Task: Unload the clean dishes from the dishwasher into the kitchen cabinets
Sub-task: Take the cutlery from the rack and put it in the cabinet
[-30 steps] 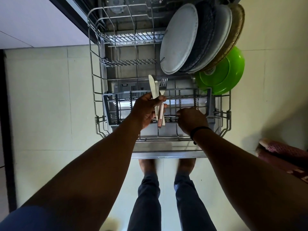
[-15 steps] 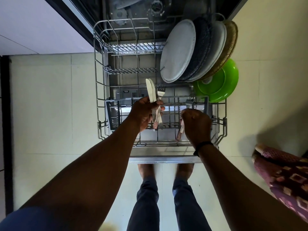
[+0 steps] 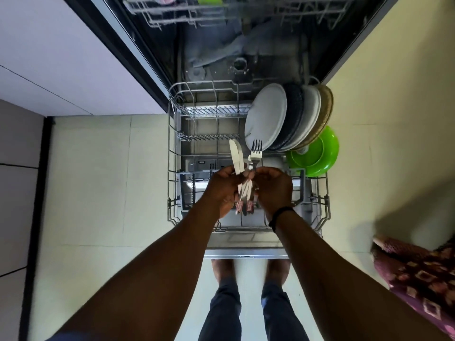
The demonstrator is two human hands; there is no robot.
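Observation:
My left hand [image 3: 222,190] grips a bundle of cutlery: two knives [image 3: 235,157] and forks [image 3: 256,151] with pinkish handles, held upright above the lower dishwasher rack [image 3: 172,153]. My right hand [image 3: 274,189] meets it from the right, its fingers closed on a fork's neck at the same bundle. Both hands hover over the grey cutlery basket [image 3: 187,190] at the rack's front. Several plates [image 3: 267,119] stand on edge at the rack's right, white, dark and tan, with a green bowl [image 3: 317,153] beside them.
The dishwasher tub [image 3: 234,45] is open ahead, with the upper rack [image 3: 177,13] at the top edge. The open door's edge [image 3: 246,253] lies in front of my feet. A patterned maroon cloth [image 3: 418,274] sits at the right. Pale floor tiles spread on both sides.
My right hand lifted a fork out of the cutlery basket and brought it left to the bundle in my left hand. My view has tilted up, showing more of the tub.

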